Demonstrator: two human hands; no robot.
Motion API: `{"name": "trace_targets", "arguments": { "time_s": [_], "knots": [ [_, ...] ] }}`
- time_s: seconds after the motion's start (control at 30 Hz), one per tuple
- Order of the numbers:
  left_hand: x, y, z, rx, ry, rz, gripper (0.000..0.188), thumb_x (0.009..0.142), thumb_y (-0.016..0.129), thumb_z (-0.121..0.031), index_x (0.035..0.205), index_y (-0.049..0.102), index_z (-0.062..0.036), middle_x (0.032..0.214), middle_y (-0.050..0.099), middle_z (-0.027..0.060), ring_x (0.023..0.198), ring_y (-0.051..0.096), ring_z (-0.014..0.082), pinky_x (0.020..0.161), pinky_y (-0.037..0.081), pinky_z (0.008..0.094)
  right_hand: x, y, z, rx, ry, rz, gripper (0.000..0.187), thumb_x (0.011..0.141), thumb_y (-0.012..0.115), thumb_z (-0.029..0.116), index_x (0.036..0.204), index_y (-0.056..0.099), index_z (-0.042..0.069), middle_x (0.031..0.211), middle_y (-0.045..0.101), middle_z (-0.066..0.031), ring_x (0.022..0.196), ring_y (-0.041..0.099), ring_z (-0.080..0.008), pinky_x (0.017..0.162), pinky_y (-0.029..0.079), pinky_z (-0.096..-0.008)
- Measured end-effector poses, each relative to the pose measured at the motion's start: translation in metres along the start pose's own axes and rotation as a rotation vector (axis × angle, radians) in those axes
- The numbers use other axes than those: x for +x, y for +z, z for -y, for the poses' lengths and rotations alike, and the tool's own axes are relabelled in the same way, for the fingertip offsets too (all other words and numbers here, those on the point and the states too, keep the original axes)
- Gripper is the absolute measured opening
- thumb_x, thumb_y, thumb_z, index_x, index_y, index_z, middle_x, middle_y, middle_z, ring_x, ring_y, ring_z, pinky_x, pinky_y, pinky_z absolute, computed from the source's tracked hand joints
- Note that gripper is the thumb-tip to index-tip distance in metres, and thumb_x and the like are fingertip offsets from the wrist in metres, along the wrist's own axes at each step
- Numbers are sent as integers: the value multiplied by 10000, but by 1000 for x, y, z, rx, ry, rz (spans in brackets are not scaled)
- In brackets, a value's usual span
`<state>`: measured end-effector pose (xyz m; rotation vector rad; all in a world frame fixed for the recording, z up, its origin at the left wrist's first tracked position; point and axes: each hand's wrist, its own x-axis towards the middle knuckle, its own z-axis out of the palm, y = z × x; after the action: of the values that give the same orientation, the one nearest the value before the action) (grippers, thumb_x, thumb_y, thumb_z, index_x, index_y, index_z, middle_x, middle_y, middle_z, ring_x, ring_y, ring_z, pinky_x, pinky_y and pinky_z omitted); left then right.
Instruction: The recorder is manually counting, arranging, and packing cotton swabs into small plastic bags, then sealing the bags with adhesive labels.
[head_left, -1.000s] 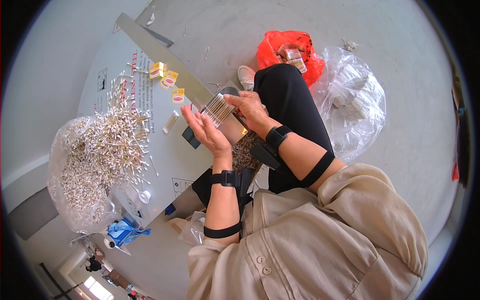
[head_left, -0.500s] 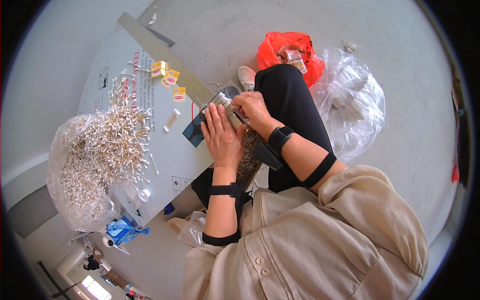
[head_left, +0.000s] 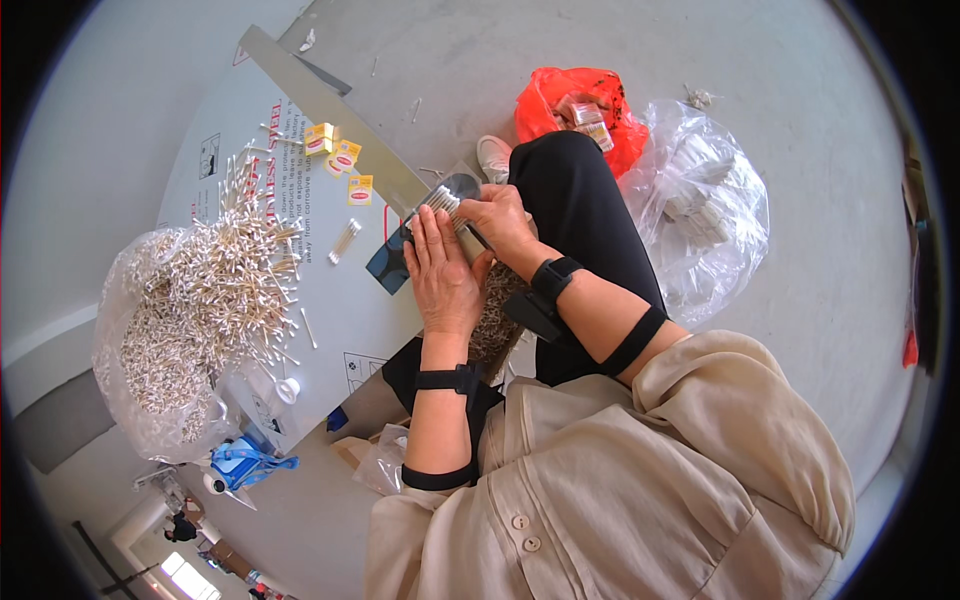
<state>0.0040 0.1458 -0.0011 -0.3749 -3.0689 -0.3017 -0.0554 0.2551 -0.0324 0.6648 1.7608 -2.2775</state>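
A row of cotton swabs [head_left: 443, 200] lies side by side between my hands, over the table's edge beside my lap. My left hand [head_left: 442, 275] rests on it with fingers stretched out flat. My right hand [head_left: 502, 222] is closed at the row's right end, fingertips pinched together; what they grip is hidden. A piece of clear, dark-looking plastic [head_left: 462, 184] shows just beyond the swabs. Under my hands, a mass of loose swabs [head_left: 495, 325] is partly covered by my wrists. A small bundle of swabs [head_left: 345, 241] lies on the table to the left.
A big heap of loose swabs [head_left: 215, 290] spills from a clear bag on the table [head_left: 330, 330]. Small yellow cards [head_left: 360, 190] lie near its far edge. On the floor stand a red bag [head_left: 540, 105] with packs inside and a clear bag [head_left: 715, 270] of white bundles.
My right hand has shifted slightly left along the swabs, its fingers drawn closer together. My left hand stays flat in nearly the same place.
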Motion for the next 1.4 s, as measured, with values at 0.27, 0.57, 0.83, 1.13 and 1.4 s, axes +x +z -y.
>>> {"name": "trace_targets", "arguments": {
  "time_s": [0.27, 0.57, 0.83, 1.13, 1.4],
  "knots": [
    [-2, 12, 18, -656, -152, -315, 652, 1001, 458, -321, 1493, 200, 21, 1564, 127, 259, 1450, 167, 382, 1170, 165, 441, 7, -3, 6, 104, 156, 20, 178, 772, 721, 154, 658, 638, 47, 591, 548, 3, 509, 454, -75, 461, 332, -265],
    [26, 20, 9, -1240, -415, -574, 683, 1028, 373, -359, 1492, 127, 78, 1579, 116, 226, 1470, 128, 300, 1184, 116, 396, 14, 8, -1, 166, 73, 61, 235, 863, 719, 174, 704, 686, 4, 599, 562, 28, 512, 430, -53, 455, 323, -280],
    [30, 18, 13, -1250, -388, -548, 687, 1024, 378, -367, 1491, 137, 75, 1576, 124, 226, 1470, 132, 299, 1183, 124, 400, 17, 17, -15, 217, 26, 22, 245, 863, 718, 172, 692, 680, 1, 588, 526, 51, 505, 402, -44, 446, 302, -275],
    [27, 20, 17, -1501, -376, -638, 719, 1017, 401, -393, 1493, 115, 64, 1575, 99, 217, 1475, 83, 301, 1196, 95, 421, 12, 13, -7, 206, 24, 34, 243, 866, 722, 171, 695, 674, 4, 597, 529, 58, 521, 408, -40, 454, 308, -271],
    [23, 12, 19, -1408, -387, -585, 700, 1015, 418, -378, 1493, 148, 55, 1574, 130, 215, 1468, 136, 305, 1189, 129, 421, 13, 6, -9, 140, 53, 60, 256, 868, 727, 208, 704, 680, 16, 619, 566, 55, 538, 434, -34, 481, 337, -250]
  ]
}}
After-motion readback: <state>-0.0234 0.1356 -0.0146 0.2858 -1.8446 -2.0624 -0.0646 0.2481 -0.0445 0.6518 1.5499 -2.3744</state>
